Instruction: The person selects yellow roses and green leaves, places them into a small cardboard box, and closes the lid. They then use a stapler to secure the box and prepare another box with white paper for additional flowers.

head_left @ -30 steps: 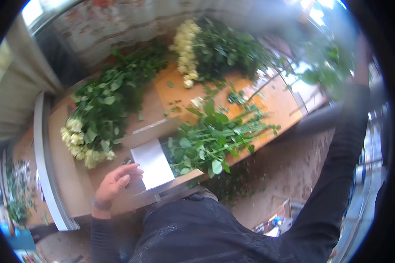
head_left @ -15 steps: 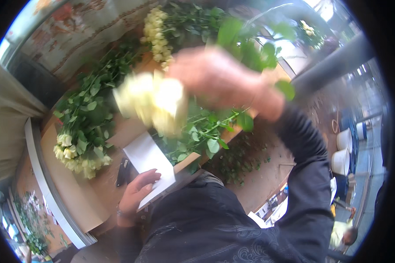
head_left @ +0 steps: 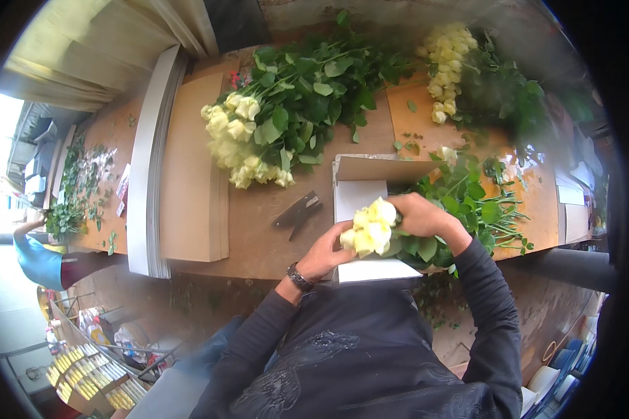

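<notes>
A small bunch of pale yellow roses (head_left: 372, 227) lies low over a sheet of cardboard lined with white paper (head_left: 360, 192), in front of my body. My right hand (head_left: 425, 218) is closed round the bunch just behind the blooms. My left hand (head_left: 323, 255) curls against the left side of the blooms, thumb and fingers touching them. Under and beyond my right hand, more leafy green stems (head_left: 493, 209) spread to the right. The cardboard's far edge stands folded up. Part of the bunch's stems is hidden by my right hand and leaves.
A large heap of yellow roses (head_left: 234, 133) lies at the far left, another row of roses (head_left: 449, 66) at the far right. Left stand stacked cardboard sheets (head_left: 189, 174). A dark stapler-like tool (head_left: 298, 213) lies on the wooden table (head_left: 258, 237). Another person (head_left: 40, 262) is at far left.
My right hand has brought the roses down from the air onto the lined cardboard. My left hand has left the white paper's edge for the blooms. The view has turned.
</notes>
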Demonstrator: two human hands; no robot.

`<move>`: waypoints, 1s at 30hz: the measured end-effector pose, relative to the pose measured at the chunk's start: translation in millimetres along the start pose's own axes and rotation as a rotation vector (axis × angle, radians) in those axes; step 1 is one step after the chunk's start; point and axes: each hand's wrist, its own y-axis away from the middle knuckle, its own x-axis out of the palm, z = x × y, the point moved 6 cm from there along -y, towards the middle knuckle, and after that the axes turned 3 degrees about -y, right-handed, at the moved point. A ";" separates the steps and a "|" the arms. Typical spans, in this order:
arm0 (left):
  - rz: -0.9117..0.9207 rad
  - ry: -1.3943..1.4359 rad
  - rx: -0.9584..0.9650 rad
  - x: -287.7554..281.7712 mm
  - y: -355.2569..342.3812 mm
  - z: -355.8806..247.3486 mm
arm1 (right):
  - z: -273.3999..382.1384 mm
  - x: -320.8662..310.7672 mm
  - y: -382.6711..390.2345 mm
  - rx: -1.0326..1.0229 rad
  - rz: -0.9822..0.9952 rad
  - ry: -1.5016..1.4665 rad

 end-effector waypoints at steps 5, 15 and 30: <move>-0.202 -0.327 -0.048 -9.4 4.4 0.5 | 21.0 -20.9 5.0 -0.061 -0.498 0.151; -0.188 -0.414 -0.001 -15.7 6.2 -14.8 | 31.7 1.2 43.2 -0.168 -0.379 0.263; -0.125 -0.602 -0.045 -3.1 -19.2 -33.2 | 1.2 7.7 36.7 -0.077 -0.563 0.041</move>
